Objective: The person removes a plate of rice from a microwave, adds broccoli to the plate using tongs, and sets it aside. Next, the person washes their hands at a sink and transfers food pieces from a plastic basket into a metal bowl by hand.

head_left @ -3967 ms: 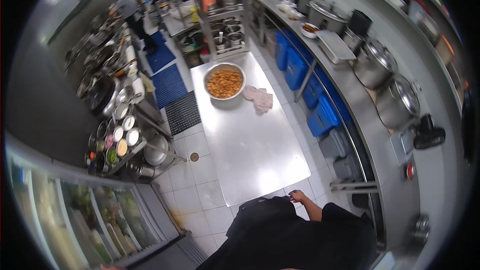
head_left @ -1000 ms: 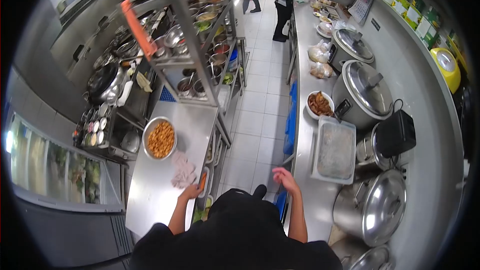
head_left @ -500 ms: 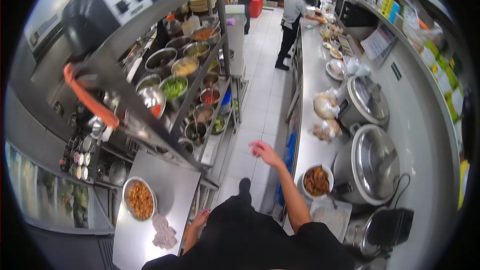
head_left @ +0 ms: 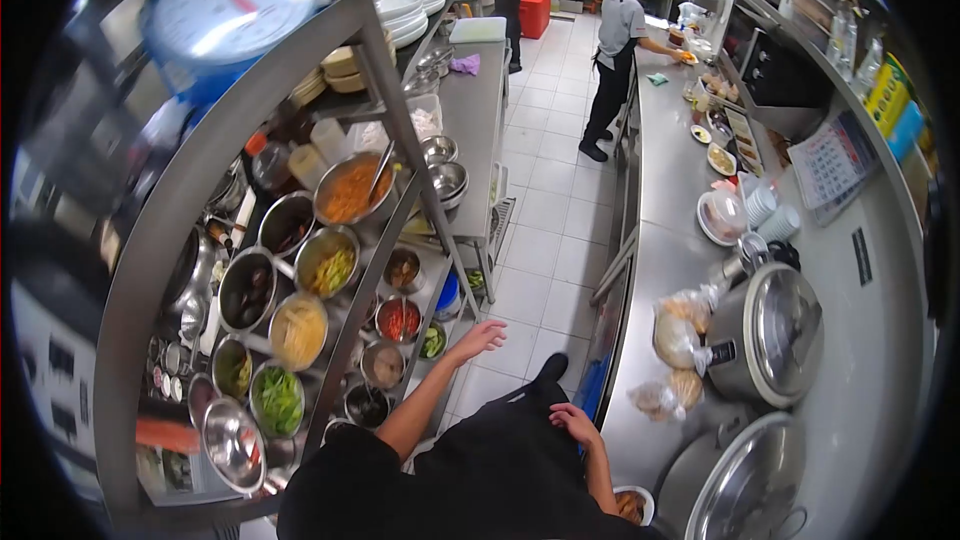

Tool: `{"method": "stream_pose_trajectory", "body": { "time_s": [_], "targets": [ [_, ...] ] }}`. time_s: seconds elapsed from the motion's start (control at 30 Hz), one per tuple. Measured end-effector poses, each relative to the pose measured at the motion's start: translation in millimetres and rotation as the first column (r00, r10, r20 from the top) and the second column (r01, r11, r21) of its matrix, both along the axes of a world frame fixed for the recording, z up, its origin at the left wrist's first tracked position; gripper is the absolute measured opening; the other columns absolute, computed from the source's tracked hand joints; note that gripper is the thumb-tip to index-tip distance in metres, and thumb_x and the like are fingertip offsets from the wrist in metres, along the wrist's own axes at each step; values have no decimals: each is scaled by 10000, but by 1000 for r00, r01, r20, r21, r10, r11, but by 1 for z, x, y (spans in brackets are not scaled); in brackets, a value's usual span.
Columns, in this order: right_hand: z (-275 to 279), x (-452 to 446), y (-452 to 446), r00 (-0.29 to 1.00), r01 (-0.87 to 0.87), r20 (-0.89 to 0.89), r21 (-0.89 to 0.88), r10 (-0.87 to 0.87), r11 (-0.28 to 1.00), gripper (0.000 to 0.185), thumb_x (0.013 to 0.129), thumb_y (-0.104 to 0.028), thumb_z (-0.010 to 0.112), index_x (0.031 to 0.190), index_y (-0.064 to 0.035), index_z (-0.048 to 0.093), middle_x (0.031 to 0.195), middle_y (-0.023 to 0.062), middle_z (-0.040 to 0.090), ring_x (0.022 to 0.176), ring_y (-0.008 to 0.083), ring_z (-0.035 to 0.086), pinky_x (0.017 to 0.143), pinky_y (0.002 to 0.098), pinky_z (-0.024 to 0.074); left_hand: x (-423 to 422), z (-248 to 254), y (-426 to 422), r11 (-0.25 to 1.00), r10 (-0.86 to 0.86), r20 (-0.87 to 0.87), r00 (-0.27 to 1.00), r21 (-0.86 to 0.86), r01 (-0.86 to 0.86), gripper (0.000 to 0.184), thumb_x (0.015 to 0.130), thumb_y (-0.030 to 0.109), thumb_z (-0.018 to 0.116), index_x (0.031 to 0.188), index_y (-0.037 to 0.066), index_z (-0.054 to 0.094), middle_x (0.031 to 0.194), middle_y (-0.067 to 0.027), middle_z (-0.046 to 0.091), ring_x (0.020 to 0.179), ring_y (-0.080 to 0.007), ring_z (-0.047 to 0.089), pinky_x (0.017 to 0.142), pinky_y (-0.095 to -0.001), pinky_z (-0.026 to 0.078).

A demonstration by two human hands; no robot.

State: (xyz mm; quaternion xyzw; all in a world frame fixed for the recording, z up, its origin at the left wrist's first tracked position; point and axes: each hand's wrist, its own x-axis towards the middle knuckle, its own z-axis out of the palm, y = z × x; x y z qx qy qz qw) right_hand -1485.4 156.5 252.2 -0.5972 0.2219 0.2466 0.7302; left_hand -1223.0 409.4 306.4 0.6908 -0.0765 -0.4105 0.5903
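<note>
My left hand (head_left: 478, 340) is held out over the tiled aisle beside the metal rack, its fingers apart and nothing in it. My right hand (head_left: 574, 423) hangs lower, near the edge of the right counter (head_left: 625, 340), with loosely bent fingers and nothing visible in it. Left of my left hand, the rack (head_left: 375, 290) holds several metal pots, among them one of green vegetables (head_left: 277, 398) and one of orange food (head_left: 350, 190). A bowl of brown food (head_left: 632, 507) is partly hidden by my right arm.
Large lidded cookers (head_left: 768, 335) and bagged food (head_left: 680, 335) line the right counter. A person (head_left: 617, 50) stands at that counter farther ahead; another person (head_left: 505, 0) is beyond, near a red bin (head_left: 535, 13). A blue scale (head_left: 230, 15) tops the rack.
The view has moved forward along the aisle, past the table with the bowl and cloth. My left hand has swung forward and my right hand back. The rack and cookers are now closer.
</note>
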Motion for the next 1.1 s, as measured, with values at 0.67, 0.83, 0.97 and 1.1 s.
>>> {"method": "stream_pose_trajectory", "body": {
  "time_s": [0.67,0.83,0.97,1.1],
  "targets": [
    [401,818,-216,298,103,934,-237,197,966,218,937,-155,550,1093,-30,635,925,31,649,822,98,578,715,244,449,270,-80,-68,427,870,-266,416,-16,-904,300,937,171,522,1226,90,534,1062,-91,640,953,-231,647,770,-345,533],
    [526,972,-188,-63,104,998,6,1,995,273,871,-22,477,1103,-14,621,1021,33,616,946,104,560,826,249,449,361,-60,-98,382,840,-316,442,-235,-894,304,920,135,517,1220,84,538,1044,-87,645,923,-201,643,777,-326,524],
    [624,1114,-172,-368,313,915,-46,165,949,405,817,-15,449,1202,-31,574,1133,77,625,1042,161,589,940,307,462,434,-38,-131,440,803,-287,522,-304,-845,332,925,98,503,1256,82,515,1122,-86,614,960,-195,628,813,-313,510],
    [709,1310,-161,-489,634,789,28,372,773,354,780,5,481,1121,-28,572,1060,60,616,943,164,589,937,262,442,489,-1,-158,457,830,-197,522,-294,-839,432,872,25,442,1298,87,480,1166,-82,585,1030,-183,596,852,-293,489]
  ]
}}
